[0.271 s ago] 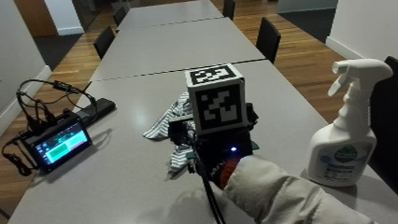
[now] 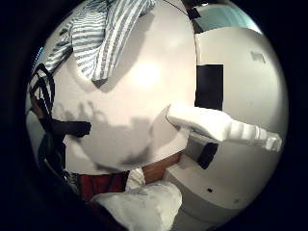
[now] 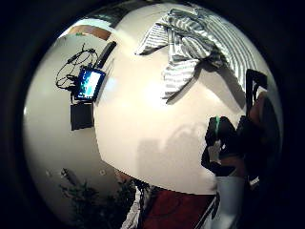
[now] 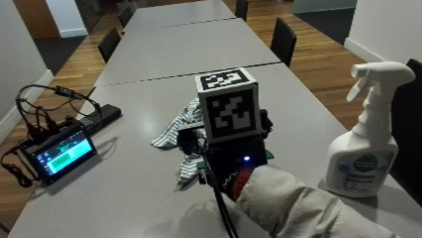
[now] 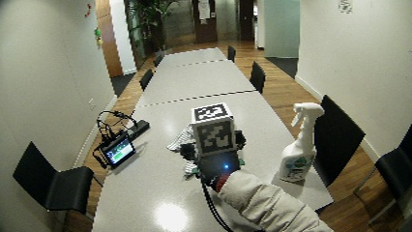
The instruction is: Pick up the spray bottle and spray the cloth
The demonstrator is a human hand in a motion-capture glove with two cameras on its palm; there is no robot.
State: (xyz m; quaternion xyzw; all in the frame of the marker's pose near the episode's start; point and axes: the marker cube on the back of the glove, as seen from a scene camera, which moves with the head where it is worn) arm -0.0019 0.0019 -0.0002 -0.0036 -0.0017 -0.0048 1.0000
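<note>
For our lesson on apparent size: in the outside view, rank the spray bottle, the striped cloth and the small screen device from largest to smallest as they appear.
1. spray bottle, plainly the largest, though also near the camera.
2 and 3. striped cloth and small screen device look alike; the hand hides part of the cloth, so I won't rank them.

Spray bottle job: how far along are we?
Nothing looks done yet. The bottle stands untouched on the table, apart from the gloved hand, which hovers near the striped cloth holding nothing. Left: grasp the bottle, then spray the cloth.
</note>
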